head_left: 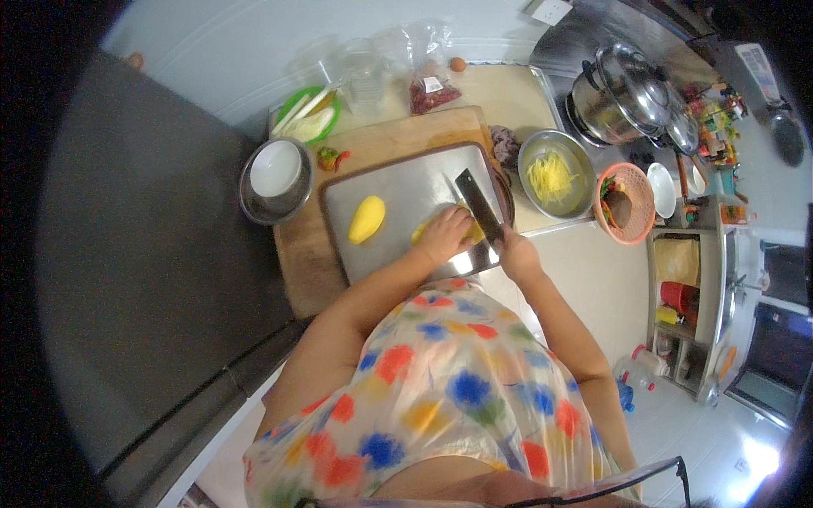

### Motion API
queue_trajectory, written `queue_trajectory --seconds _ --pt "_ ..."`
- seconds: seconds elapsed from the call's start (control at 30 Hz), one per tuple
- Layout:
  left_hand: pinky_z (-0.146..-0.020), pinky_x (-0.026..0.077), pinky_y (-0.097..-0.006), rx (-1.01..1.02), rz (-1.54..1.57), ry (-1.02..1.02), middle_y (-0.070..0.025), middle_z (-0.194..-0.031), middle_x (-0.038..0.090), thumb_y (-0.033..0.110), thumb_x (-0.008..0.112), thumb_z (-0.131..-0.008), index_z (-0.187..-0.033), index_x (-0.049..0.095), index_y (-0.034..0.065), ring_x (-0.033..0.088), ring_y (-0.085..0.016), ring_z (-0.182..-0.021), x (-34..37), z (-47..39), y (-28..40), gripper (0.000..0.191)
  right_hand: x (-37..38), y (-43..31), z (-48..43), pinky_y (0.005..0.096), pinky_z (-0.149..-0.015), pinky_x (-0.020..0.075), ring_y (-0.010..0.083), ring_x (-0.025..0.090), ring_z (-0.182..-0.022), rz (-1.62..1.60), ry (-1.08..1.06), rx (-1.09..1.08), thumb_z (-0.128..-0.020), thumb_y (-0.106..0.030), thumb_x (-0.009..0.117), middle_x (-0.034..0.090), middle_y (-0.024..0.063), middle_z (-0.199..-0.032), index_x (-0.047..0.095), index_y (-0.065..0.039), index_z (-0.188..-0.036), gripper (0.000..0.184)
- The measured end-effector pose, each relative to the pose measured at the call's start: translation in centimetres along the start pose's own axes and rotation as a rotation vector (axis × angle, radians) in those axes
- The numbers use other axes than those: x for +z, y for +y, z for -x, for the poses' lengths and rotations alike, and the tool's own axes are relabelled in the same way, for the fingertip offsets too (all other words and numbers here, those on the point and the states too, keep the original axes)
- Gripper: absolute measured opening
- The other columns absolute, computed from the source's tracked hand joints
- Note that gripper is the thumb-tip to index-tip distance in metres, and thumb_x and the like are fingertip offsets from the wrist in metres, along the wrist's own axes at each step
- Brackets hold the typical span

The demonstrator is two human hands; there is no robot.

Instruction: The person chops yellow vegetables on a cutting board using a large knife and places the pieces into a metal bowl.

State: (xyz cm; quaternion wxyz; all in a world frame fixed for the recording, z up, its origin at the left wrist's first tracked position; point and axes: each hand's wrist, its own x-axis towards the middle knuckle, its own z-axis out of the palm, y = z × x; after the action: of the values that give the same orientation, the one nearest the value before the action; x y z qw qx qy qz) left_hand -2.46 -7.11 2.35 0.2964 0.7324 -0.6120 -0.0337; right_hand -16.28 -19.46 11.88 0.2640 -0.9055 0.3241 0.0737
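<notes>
My right hand (pixel 517 253) grips the handle of a kitchen cleaver (pixel 477 202), its dark blade upright over the metal cutting board (pixel 406 190). Under the fingers of my left hand (pixel 450 233) a yellow peeled potato (pixel 419 231) is pressed to the board, mostly hidden by the hand. Some of the yellow flesh shows between that hand and the blade. A whole peeled potato (pixel 366 220) lies apart on the board's left side. Right of the board, a steel bowl (pixel 587 197) contains yellow shreds (pixel 550 178) in what looks like water.
The board rests on a wooden board (pixel 298 279). White bowl (pixel 275 168), green basket (pixel 333 127), peppers (pixel 330 159) and a bag of dried red food (pixel 432 94) stand around it. An orange colander (pixel 645 222) is at right, near a steel pot (pixel 603 105) on the stove.
</notes>
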Motion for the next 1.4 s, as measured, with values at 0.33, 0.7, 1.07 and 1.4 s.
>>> queue_trajectory --seconds 0.33,0.7,1.07,1.4 --pt "-0.098 0.038 -0.0381 -0.017 -0.097 -0.046 -0.008 -0.117 0.051 0.034 0.065 -0.073 -0.109 0.057 0.0076 0.044 -0.027 -0.114 0.1 0.1 0.0 0.045 0.6 0.0 -0.2 0.0491 -0.069 0.0507 0.0389 0.063 -0.08 0.129 -0.087 -0.014 -0.086 -0.016 0.046 0.064 0.0215 -0.084 0.053 -0.007 -0.103 0.02" --pt "-0.096 0.04 -0.0407 -0.03 -0.018 0.026 -0.011 -0.114 0.05 0.031 0.067 -0.071 -0.104 0.055 0.0054 0.046 -0.03 -0.109 0.4 0.3 0.0 0.043 1.7 0.8 -1.0 0.0514 -0.07 0.0481 0.0411 0.061 -0.08 0.021 -0.038 0.019 -0.086 -0.015 0.049 0.062 0.0257 -0.085 0.051 -0.006 -0.106 0.022" --pt "-0.097 0.039 -0.0408 0.011 -0.062 0.02 -0.0123 -0.112 0.051 0.033 0.066 -0.072 -0.105 0.055 0.0046 0.046 -0.031 -0.108 0.2 0.1 -0.1 0.045 0.1 -0.3 0.0 0.0495 -0.069 0.0504 0.0406 0.062 -0.079 0.08 -0.051 -0.014 -0.086 -0.017 0.049 0.063 0.0243 -0.084 0.052 -0.006 -0.104 0.022" --pt "-0.096 0.039 -0.0382 -0.038 -0.101 -0.108 -0.01 -0.11 0.05 0.033 0.069 -0.07 -0.103 0.056 0.0062 0.045 -0.029 -0.11 -1.0 -0.2 0.6 0.044 2.3 -0.2 -0.8 0.051 -0.066 0.049 0.042 0.061 -0.075 0.117 -0.021 -0.094 -0.085 -0.012 0.047 0.062 0.0237 -0.08 0.051 -0.006 -0.102 0.019"
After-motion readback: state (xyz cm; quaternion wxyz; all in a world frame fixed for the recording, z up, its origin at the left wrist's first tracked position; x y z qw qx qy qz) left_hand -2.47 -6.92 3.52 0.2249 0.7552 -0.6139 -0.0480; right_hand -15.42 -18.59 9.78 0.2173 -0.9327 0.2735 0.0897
